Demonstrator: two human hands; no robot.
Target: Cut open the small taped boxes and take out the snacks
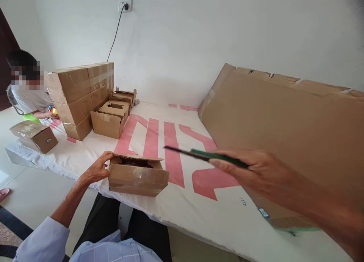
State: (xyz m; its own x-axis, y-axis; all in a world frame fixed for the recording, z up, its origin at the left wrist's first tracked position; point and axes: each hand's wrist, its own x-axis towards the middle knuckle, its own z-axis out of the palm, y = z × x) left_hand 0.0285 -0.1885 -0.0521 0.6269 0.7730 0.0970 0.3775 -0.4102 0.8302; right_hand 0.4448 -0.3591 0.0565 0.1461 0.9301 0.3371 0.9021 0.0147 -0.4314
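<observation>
Carton (pixel 138 181) at near edge of surface (pixel 204 226), best kept steady by left hand (pixel 98 168) pinching its end; right hand (pixel 254 168) clasping slim green-black item (pixel 209 155).

No txt legible for certain. Lg. red strokes (pixel 171 148) on the white cloth (pixel 196 216) look like parts of big characters, but no word can be made out. Sm. label (pixel 49 140) on the end of the taped carton (pixel 42 143) at far L, sm. sticker (pixel 242 201) on the cloth & blue-white tag (pixel 263 212) by the lg. cardboard box's (pixel 273 129) lower edge: all too tiny to read.
</observation>
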